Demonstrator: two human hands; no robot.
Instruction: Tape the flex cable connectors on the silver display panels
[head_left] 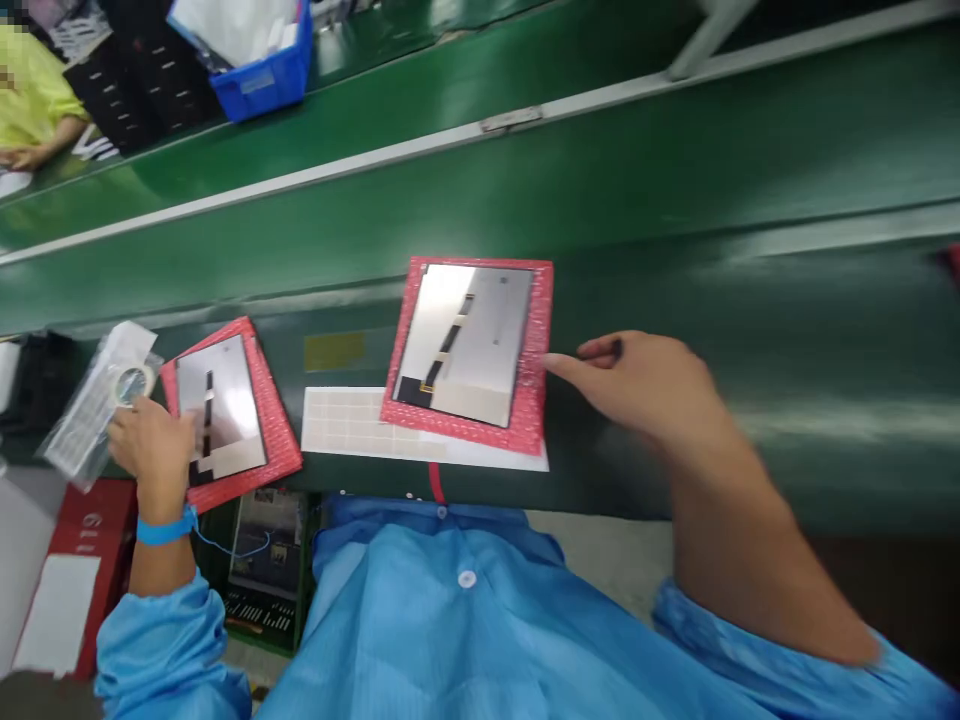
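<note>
At the left, my left hand (152, 447), with a blue wrist strap (166, 526), has its fingers curled at a pale roll of tape (151, 376), seemingly gripping its near edge. The roll is over a clear plastic bag (90, 420). Beside that hand, a silver display panel (238, 400) lies on pink bubble wrap (279, 430). A second panel (487, 330), with a dark flex cable (448, 342), rests on another pink bubble-wrap sheet (534, 390). My right hand (645, 385) is at this sheet's right edge, thumb stretched to it, fingers apart; a small dark spot shows between them.
A white label sheet (345, 420) lies partly under the middle bubble wrap. Beyond the green bench (675, 290) runs a metal rail (337, 165). A blue bin (266, 88) and a co-worker in yellow (34, 95) are at the far left. A green crate (294, 600) stands below.
</note>
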